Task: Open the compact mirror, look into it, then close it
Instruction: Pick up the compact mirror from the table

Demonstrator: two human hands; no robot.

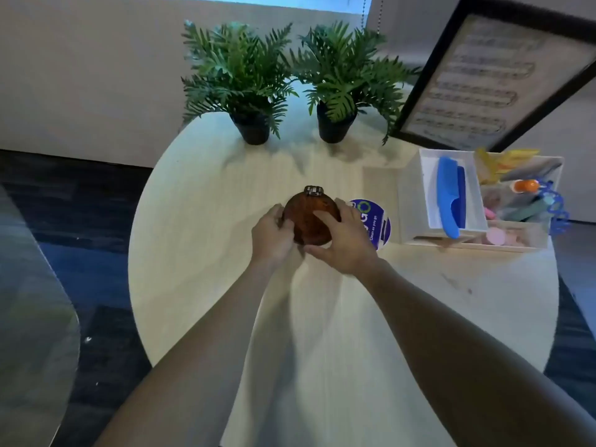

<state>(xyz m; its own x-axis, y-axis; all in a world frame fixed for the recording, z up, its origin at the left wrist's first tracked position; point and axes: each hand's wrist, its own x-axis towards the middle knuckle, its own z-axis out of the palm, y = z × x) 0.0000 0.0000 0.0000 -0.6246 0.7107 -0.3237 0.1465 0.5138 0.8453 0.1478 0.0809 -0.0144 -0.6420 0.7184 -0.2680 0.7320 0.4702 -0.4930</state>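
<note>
A round reddish-brown compact mirror (308,217) with a metal hinge at its far edge is held above the middle of the round pale table (200,221). Its lid looks closed. My left hand (274,235) grips its left rim. My right hand (343,241) covers its right side, with fingers laid across the top and the thumb under the near edge. The mirror glass is hidden.
Two potted ferns (238,82) (342,79) stand at the table's far side. A white organiser (416,195) with a blue comb (450,195) sits at the right, next to a round blue-and-white sticker (375,224). A framed sheet (493,75) leans behind it.
</note>
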